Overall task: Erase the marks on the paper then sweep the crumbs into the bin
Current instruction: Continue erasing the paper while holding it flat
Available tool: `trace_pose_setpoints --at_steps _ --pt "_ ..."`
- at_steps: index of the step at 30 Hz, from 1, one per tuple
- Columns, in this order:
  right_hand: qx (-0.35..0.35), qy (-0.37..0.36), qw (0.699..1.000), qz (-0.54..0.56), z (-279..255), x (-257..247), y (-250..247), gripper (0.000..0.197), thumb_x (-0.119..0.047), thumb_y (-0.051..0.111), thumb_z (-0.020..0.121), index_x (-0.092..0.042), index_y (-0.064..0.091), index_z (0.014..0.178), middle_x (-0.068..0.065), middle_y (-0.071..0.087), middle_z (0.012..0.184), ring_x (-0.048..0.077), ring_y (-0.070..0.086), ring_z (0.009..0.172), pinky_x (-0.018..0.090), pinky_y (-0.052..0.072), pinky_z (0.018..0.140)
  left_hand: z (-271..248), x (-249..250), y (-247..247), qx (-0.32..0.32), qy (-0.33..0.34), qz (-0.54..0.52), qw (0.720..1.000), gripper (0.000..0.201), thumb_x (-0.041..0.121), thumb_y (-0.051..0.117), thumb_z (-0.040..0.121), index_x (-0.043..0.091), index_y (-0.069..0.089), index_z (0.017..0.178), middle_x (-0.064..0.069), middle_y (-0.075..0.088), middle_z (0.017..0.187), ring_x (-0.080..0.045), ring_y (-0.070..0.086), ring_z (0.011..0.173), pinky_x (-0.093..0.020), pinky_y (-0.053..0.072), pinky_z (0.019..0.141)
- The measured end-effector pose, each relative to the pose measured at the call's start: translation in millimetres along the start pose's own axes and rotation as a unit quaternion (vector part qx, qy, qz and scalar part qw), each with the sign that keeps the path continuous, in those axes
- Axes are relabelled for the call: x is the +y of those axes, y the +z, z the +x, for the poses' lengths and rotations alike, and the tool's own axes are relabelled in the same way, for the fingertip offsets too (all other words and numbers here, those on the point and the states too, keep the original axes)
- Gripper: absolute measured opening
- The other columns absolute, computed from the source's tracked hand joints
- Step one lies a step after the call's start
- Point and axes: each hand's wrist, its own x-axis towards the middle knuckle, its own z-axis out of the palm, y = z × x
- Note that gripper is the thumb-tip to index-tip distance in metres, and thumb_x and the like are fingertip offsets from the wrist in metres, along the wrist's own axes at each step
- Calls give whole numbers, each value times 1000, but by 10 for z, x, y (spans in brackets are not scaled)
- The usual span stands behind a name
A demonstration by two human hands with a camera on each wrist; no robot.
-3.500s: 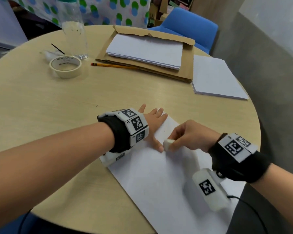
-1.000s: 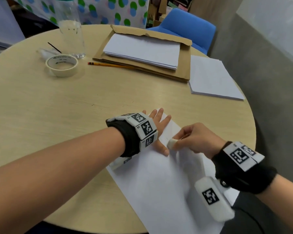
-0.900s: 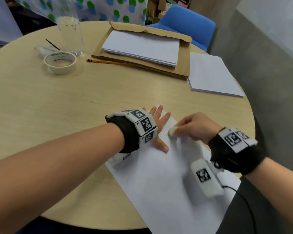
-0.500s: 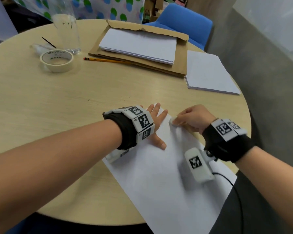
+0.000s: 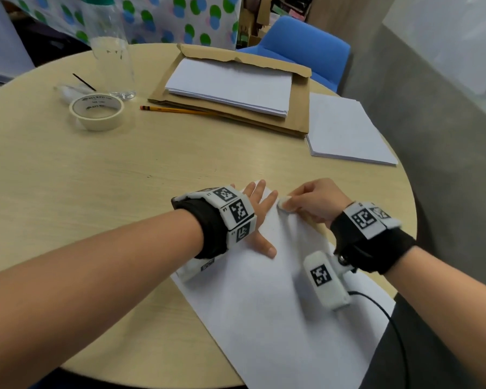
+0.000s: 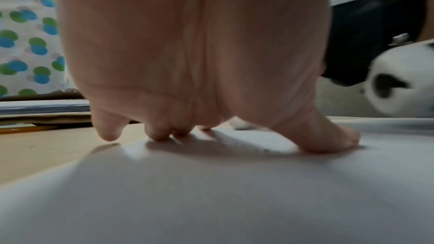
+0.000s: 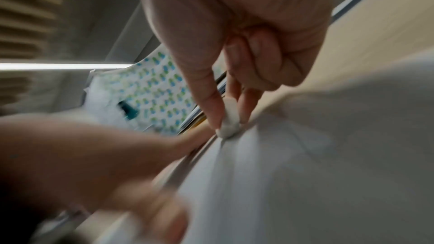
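Note:
A white sheet of paper (image 5: 267, 301) lies askew on the round wooden table (image 5: 101, 175), its near end hanging over the front edge. My left hand (image 5: 257, 214) lies flat on the sheet's far left part, fingers spread and pressing it down (image 6: 328, 136). My right hand (image 5: 312, 202) pinches a small white eraser (image 5: 284, 204) between thumb and fingers and holds its tip on the paper near the far corner, right beside my left fingertips. The right wrist view shows the eraser (image 7: 229, 123) touching the sheet. No marks or crumbs are plain to see. No bin is in view.
At the back lie a brown envelope (image 5: 298, 113) with a paper stack on it, a yellow pencil (image 5: 177, 110), a roll of masking tape (image 5: 96, 112) and a clear bottle (image 5: 110, 46). Another paper stack (image 5: 345, 130) lies at the right. A blue chair (image 5: 300, 49) stands behind the table.
My right hand has slid the eraser up the sheet, from beside my left thumb to the far corner. My left hand stayed pressed on the paper.

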Motion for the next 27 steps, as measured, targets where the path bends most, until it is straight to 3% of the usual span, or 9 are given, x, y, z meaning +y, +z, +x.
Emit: trace_pose_setpoints --at_steps 3,5,8,12,16,18,22,25,27 --pt "-87 -8 994 -59 -198 145 63 9 -12 76 69 -10 69 76 -10 56 47 4 42 45 18 30 42 11 -9 3 -5 -4 2 1000 124 72 58 69 18 -23 146 -11 -27 154 -28 -17 145 -55 -2 114" --pt "-114 11 992 -57 -219 162 84 8 -10 76 67 -9 71 72 -4 57 50 8 37 42 19 26 40 9 -7 -2 -6 -5 -1 1000 126 72 59 69 15 -23 145 -10 -28 154 -28 -17 145 -54 -2 114" --pt "-55 30 998 -19 -27 41 33 8 -11 77 65 -7 71 69 8 55 61 14 34 45 24 27 43 -2 2 -7 -5 -5 -4 1000 127 71 59 69 11 -23 145 -9 -27 154 -26 -17 145 -52 -2 115" --pt "14 21 999 32 77 -74 23 7 -7 74 72 -5 68 75 6 58 63 12 39 45 21 32 39 -13 0 -8 -1 -8 -5 1000 129 72 58 68 10 -23 145 -8 -27 154 -25 -18 145 -53 -2 115" --pt "-69 -9 997 -40 -169 104 67 11 -10 76 70 -8 69 77 -9 54 43 6 38 42 18 28 38 -18 -10 6 -1 -5 -14 1000 129 72 58 68 8 -23 145 -8 -27 154 -25 -18 145 -54 -3 114" --pt "-96 2 994 -59 -181 91 33 11 -13 77 69 -9 71 77 -10 54 41 6 35 41 17 27 38 -21 -7 8 0 -3 -16 1000 129 72 59 68 8 -23 145 -8 -27 154 -25 -18 145 -53 -4 114" --pt "-13 16 1000 -18 59 -100 -53 12 -8 75 72 -6 70 82 3 62 64 10 37 45 19 29 40 2 -11 4 -2 -2 -15 1000 130 72 59 67 9 -23 145 -7 -27 154 -24 -18 145 -53 -5 114" --pt "12 -5 1000 -25 75 -59 -12 14 -10 75 71 -8 69 84 0 58 64 8 40 47 17 29 38 -3 -15 2 -2 -2 -16 1000 129 72 59 68 10 -23 145 -7 -27 154 -23 -19 145 -53 -5 114" --pt "-19 -16 998 -55 -24 51 -5 14 -13 76 70 -9 69 82 -3 54 60 8 41 51 17 30 41 -7 -13 13 1 -2 -15 1000 128 72 58 68 10 -23 145 -6 -27 154 -23 -19 145 -53 -6 114"
